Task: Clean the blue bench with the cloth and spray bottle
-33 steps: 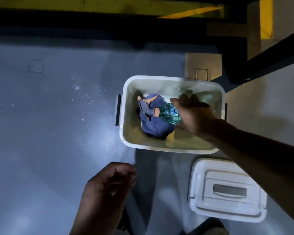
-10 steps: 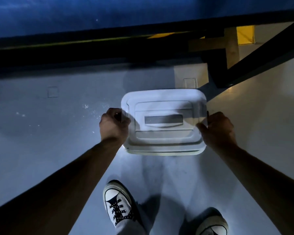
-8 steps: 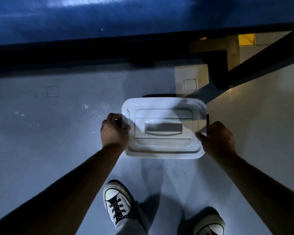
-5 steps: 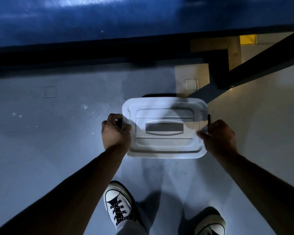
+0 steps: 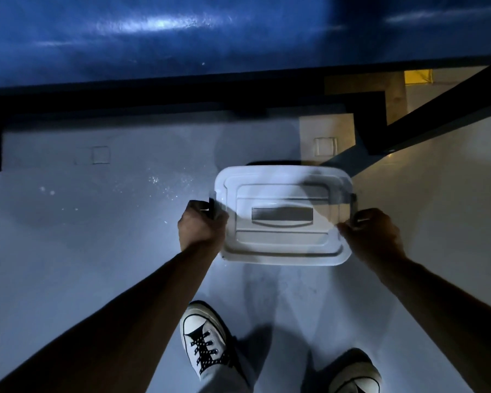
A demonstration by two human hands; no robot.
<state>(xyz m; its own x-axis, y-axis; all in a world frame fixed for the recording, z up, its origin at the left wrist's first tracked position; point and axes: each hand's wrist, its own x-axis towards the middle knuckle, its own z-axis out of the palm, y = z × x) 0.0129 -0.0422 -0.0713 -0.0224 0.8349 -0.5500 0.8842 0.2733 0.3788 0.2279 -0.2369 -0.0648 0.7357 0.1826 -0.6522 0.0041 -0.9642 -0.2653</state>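
The blue bench (image 5: 182, 38) fills the top of the view, its padded surface shiny under the light. Below it, over the grey floor, is a white plastic box (image 5: 284, 217) with its lid closed. My left hand (image 5: 200, 229) grips the dark handle on the box's left side. My right hand (image 5: 373, 236) grips the dark handle on its right side. The cloth and the spray bottle are hidden inside the closed box.
A black frame rail (image 5: 153, 95) runs under the bench edge, and a dark diagonal bar (image 5: 437, 114) crosses the upper right. My two white sneakers (image 5: 204, 341) stand on the grey floor (image 5: 68, 236) just below the box. White specks lie on the floor left of the box.
Since 3.3 s ago the lid went onto the box over the cloth and bottle. In the last second both hands hold the side handles and the box has shifted slightly toward me.
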